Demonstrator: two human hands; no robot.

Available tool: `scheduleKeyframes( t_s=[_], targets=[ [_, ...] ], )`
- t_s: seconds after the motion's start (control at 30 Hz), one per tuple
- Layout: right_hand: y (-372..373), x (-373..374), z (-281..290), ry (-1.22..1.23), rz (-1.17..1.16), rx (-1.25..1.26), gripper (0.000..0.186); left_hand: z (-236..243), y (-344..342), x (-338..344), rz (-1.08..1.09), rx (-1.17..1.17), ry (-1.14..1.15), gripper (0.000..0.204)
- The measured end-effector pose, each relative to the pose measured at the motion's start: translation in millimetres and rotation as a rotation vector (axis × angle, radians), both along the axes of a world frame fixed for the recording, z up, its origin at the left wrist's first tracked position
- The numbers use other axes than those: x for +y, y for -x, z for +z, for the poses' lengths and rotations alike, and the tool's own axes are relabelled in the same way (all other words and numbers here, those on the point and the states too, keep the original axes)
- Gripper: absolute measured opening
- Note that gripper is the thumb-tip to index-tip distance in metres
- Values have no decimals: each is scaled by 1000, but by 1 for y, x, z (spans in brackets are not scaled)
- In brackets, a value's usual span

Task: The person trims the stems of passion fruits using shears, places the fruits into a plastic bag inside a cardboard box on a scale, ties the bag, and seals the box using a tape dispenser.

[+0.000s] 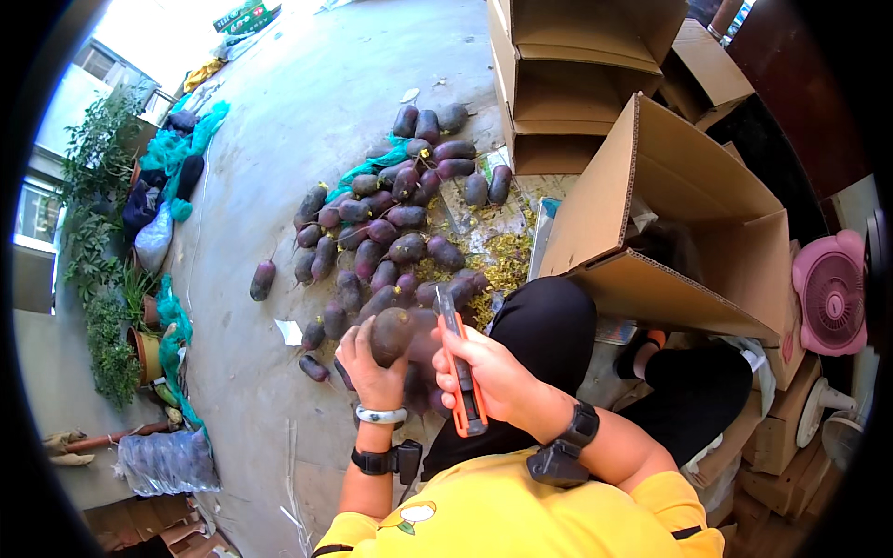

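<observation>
My left hand (369, 370) is closed around a dark purple radish (392, 337), its rounded end facing up. Wrapped round an orange-and-grey utility knife (471, 415) is my right hand (491, 370), just to the right of that radish. The knife's blade (446, 305) points away from me and stands apart from the held radish. Something blurred shows between radish and knife; I cannot make it out. Beyond both hands, a pile of purple radishes (370, 223) covers the floor, some with thin tail roots.
Yellowish leaf trimmings (510, 265) lie by the pile. A large open cardboard box (595, 200) stands at my right, with stacked open boxes (567, 88) behind it. A pink fan (831, 296) is at far right. Green netting (174, 325) and potted plants (107, 260) line the left.
</observation>
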State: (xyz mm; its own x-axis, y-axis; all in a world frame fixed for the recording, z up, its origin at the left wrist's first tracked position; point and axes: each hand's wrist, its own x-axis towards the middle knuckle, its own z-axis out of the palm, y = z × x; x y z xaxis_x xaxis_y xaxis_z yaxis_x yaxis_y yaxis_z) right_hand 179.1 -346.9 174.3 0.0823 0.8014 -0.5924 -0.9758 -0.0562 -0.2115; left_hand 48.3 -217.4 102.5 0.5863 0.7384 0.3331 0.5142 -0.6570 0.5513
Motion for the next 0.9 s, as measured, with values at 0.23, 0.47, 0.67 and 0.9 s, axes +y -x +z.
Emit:
scheduleKeyframes(
  t_s=[0.23,0.47,0.67,0.9],
  targets=[
    [-45,-68,50,-132,78,-465,33,54,-22,19,-80,-311,1064,72],
    [-88,-192,104,489,-992,-1408,26,171,-88,33,-437,-224,865,80],
    [-130,-274,87,1130,-1374,-1403,36,275,-245,-57,-1013,234,481,74],
    [-140,-282,64,1105,-1186,-1243,51,184,-397,-179,-1365,958,-19,65]
  ],
)
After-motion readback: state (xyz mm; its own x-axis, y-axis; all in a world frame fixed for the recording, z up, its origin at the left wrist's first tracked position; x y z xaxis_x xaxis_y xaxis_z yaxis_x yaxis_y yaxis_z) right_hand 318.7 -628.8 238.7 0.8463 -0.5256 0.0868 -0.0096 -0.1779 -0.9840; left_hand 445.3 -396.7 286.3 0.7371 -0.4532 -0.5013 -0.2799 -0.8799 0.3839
